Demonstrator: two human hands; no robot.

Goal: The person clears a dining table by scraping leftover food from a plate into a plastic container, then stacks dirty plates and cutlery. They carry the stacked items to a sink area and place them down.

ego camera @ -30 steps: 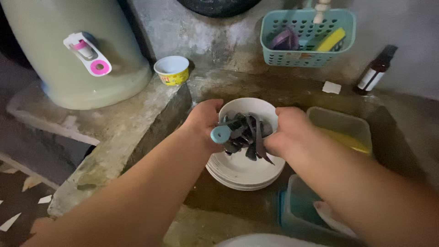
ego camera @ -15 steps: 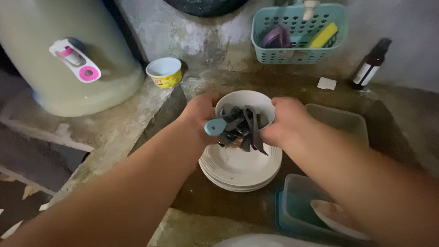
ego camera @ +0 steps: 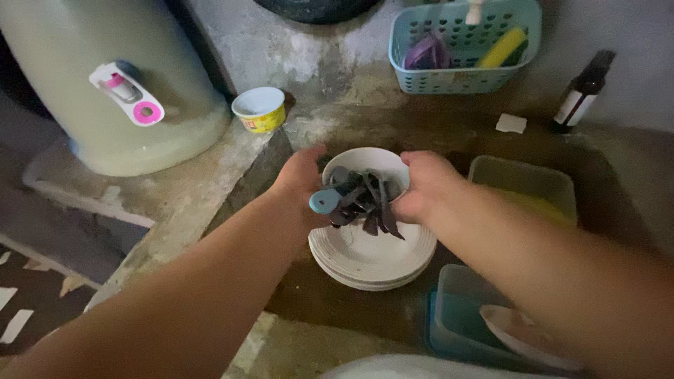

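Both hands, left hand (ego camera: 300,179) and right hand (ego camera: 421,186), still close their grip on the bundle of utensils (ego camera: 361,203) (dark handles, one blue-tipped) over the stack of white plates (ego camera: 372,256), little changed from before. A yellow cup (ego camera: 260,109) stands on the bench beside the sink, and a teal basket (ego camera: 463,49) hangs behind.

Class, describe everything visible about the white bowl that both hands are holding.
The round white bowl, seemingly ceramic or plastic, sits upright on a stack of white plates in the concrete sink. It holds dark utensils and one pale blue handle. The left hand and right hand grip opposite sides of its rim.
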